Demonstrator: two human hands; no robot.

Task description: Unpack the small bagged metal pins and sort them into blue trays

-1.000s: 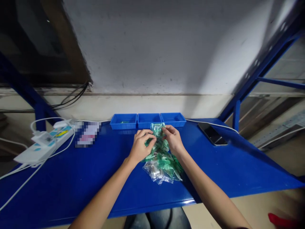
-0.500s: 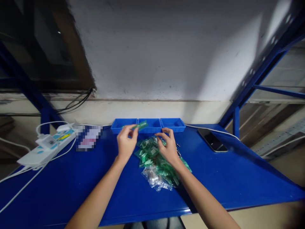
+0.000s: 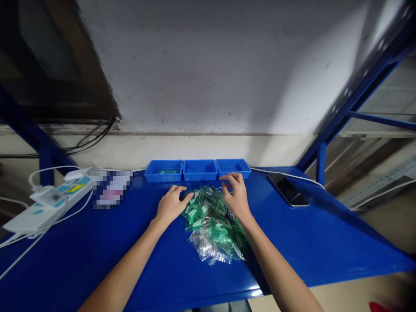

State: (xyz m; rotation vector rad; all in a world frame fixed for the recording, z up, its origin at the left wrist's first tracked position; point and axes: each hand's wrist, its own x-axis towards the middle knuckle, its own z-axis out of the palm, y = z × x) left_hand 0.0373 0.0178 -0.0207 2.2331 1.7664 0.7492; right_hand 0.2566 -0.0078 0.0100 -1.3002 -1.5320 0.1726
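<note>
My left hand [image 3: 171,204] is open at the left edge of a pile of small green plastic packets [image 3: 208,210], its fingers stretched out and empty. On the pile's right, my right hand [image 3: 236,195] hovers with bent fingers, thumb and forefinger apart. A thin pale piece shows near its fingertips; I cannot make out its kind. Clear plastic bags [image 3: 206,246] with metallic-looking contents lie at the pile's near side. Behind it stand three blue bins in a row: the left bin [image 3: 164,177] has something green inside, beside the middle bin [image 3: 200,177] and right bin [image 3: 245,173].
A white power strip [image 3: 42,212] with plugs and cables lies on the left of the blue table [image 3: 130,234]. Beside it is a blurred-out item [image 3: 113,188]. A black phone [image 3: 288,190] rests at the right. Blue metal frame posts and a wall bound the table.
The green packet has left my left hand, and something green now shows in the left bin. My left hand has drawn back to the pile. My right hand has moved slightly right.
</note>
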